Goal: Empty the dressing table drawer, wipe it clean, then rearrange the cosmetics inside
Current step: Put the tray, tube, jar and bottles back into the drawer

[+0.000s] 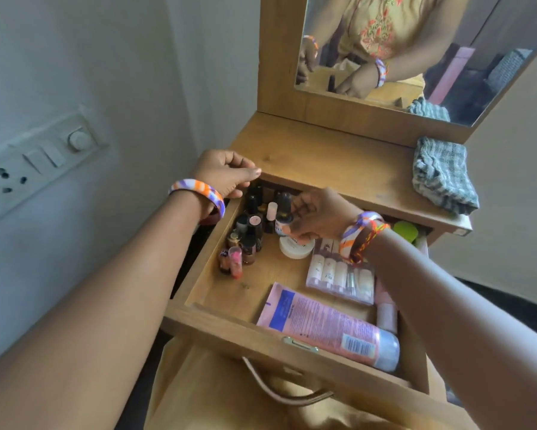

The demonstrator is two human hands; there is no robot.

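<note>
While the drawer stands pulled out, the scene runs near to far:
Drawer (230, 328): light wood, open, cosmetics inside.
Pink tube (326, 327): flat along the front wall, silver cap to the right.
Clear pouch (341, 276): small pale bottles, mid-drawer.
White jar (296, 248): just below the right hand.
Right hand (319, 218): fingers pinch a small dark bottle (283, 217).
Nail polishes (248, 234): clustered upright, back-left corner.
Left hand (226, 175): fingers curled at the tabletop edge; whether it holds anything cannot be told.
Checked cloth (444, 173): folded on the tabletop.
</note>
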